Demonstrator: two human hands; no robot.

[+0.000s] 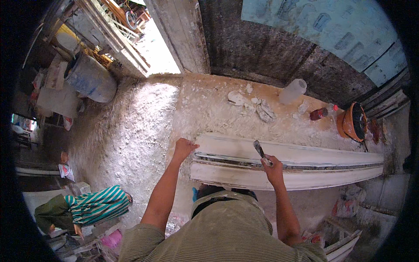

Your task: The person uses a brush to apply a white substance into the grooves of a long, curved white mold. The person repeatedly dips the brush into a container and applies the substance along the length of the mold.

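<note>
In front of me lies a long white moulded strip (323, 153) with a dark lengthwise groove, smeared white along its edges. My left hand (185, 149) is closed at the strip's left end, its fingertips by the corner; whatever they hold, if anything, is too small to make out. Over the strip's middle, my right hand (274, 169) grips a putty knife (259, 149). Its dark end sticks out up and to the left above the white surface, while the fingers cover much of the rest.
Beyond the strip are white lumps (264, 110), a translucent plastic container (293, 91), a dark red bottle (318, 114) and an orange bucket (352, 122). A blue drum (91, 77) stands by the doorway. At lower left is another person in a striped shirt (97, 204).
</note>
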